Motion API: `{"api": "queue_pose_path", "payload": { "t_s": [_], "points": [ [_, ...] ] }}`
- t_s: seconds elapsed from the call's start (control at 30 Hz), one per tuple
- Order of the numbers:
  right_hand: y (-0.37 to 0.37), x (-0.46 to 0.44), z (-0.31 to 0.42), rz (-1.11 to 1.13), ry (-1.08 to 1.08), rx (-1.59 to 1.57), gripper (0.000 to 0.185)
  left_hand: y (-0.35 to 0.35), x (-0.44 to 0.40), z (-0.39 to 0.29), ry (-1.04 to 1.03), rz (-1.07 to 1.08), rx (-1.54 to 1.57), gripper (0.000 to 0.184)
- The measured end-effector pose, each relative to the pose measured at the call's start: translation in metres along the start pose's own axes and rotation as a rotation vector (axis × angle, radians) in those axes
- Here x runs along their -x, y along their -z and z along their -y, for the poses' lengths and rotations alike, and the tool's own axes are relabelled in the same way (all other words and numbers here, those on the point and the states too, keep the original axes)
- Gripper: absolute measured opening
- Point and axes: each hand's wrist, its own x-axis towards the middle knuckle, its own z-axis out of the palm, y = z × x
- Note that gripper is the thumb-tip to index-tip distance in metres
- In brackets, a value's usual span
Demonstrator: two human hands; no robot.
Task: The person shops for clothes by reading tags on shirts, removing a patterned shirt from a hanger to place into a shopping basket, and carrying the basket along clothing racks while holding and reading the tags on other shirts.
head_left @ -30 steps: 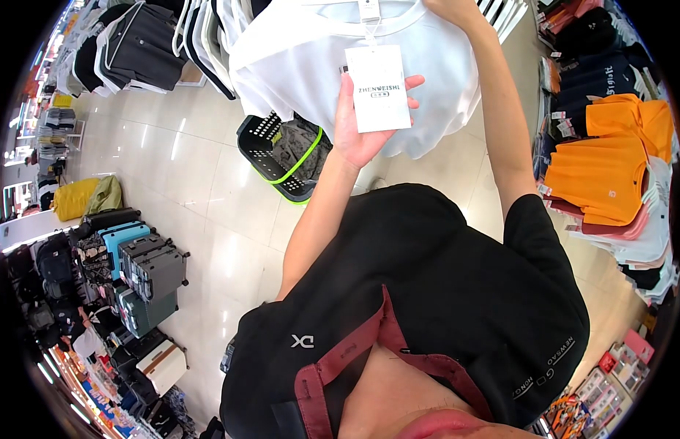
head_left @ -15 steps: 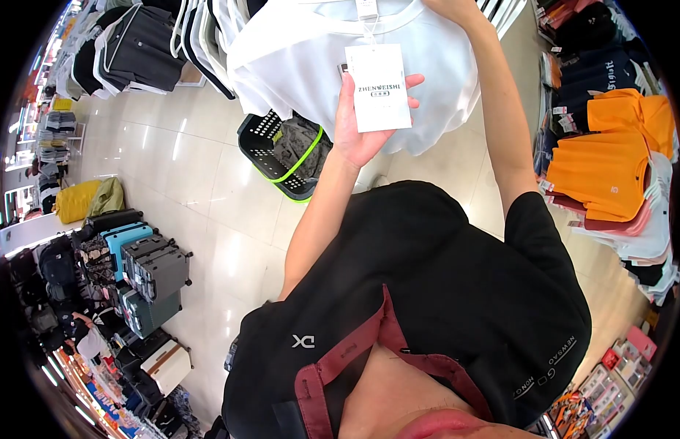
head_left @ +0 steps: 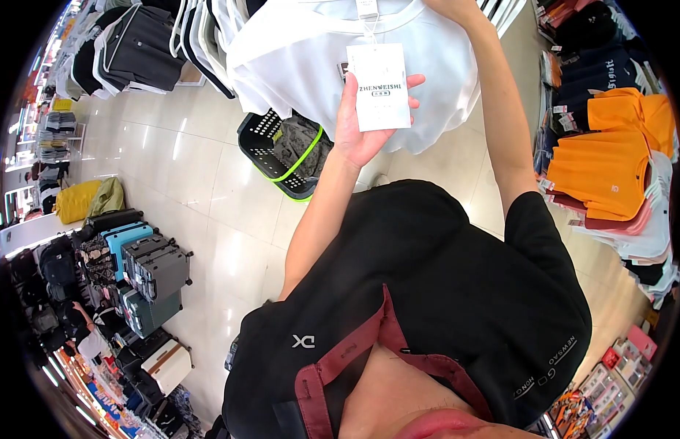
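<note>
A white T-shirt (head_left: 296,55) hangs at the top of the view, its round collar facing me. From the collar a white hang tag (head_left: 380,102), printed "ZHENWEISHI", dangles on a thin string. My left hand (head_left: 360,143) holds this tag from behind, the thumb along its left edge and the fingertips showing past its right edge. Up at the shirt's right shoulder is my right hand (head_left: 453,7), cut off by the frame's top edge. Its fingers are hidden, so its grip is unclear.
A black shopping basket (head_left: 256,146) with a green handle and a dark grey item stands below the shirt. Racks of hanging clothes (head_left: 146,55) are at upper left. Orange shirts (head_left: 600,172) hang on the right. Suitcases (head_left: 155,267) and a person (head_left: 91,344) are at left.
The hang tag has tilted and shifted very slightly in my left hand. My right hand and the T-shirt look the same.
</note>
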Motion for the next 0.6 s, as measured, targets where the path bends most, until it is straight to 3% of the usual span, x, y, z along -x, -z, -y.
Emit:
{"api": "queue_pose_path", "payload": {
  "t_s": [0.6],
  "points": [
    [-0.0003,0.0033,-0.0029,-0.003,-0.008,-0.004,0.028,0.0033,0.0003,0.0019,-0.006,-0.023,-0.030,0.073]
  ]
}}
